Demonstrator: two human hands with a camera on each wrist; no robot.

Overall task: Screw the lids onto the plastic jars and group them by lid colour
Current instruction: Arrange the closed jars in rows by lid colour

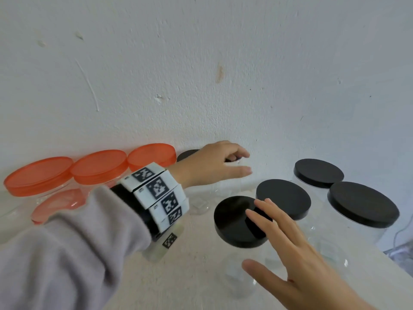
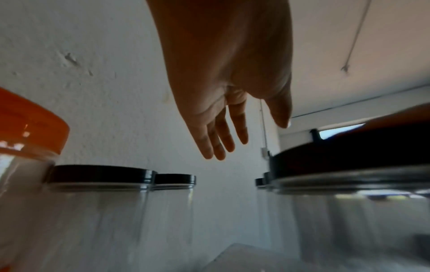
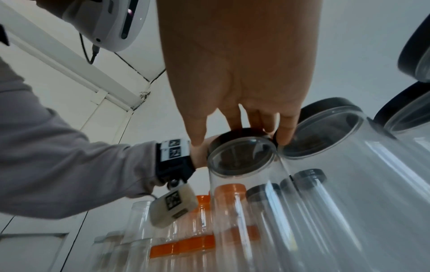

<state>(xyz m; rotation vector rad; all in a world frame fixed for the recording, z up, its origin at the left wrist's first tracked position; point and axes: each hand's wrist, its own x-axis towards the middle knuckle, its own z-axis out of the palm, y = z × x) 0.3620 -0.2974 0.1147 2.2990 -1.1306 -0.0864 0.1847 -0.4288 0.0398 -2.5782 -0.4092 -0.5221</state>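
Note:
Several clear plastic jars stand on a white table (image 1: 190, 276). Orange-lidded jars (image 1: 99, 165) line the wall at left, one more in front (image 1: 58, 202). Black-lidded jars (image 1: 362, 202) cluster at right. My right hand (image 1: 290, 253) lays straight fingers on the black lid of the nearest jar (image 1: 234, 222), thumb spread aside; from below, its fingertips (image 3: 285, 136) touch that lid's rim (image 3: 242, 139). My left hand (image 1: 214, 164) reaches to the wall and hovers with relaxed fingers (image 2: 221, 147) above two more black-lidded jars (image 2: 100, 176), holding nothing.
The white wall (image 1: 201, 74) stands right behind the jars. The table ends at the right (image 1: 380, 256), with a thin cable (image 1: 400, 233) beyond it. An orange lid (image 2: 30, 125) sits close on my left wrist's left side.

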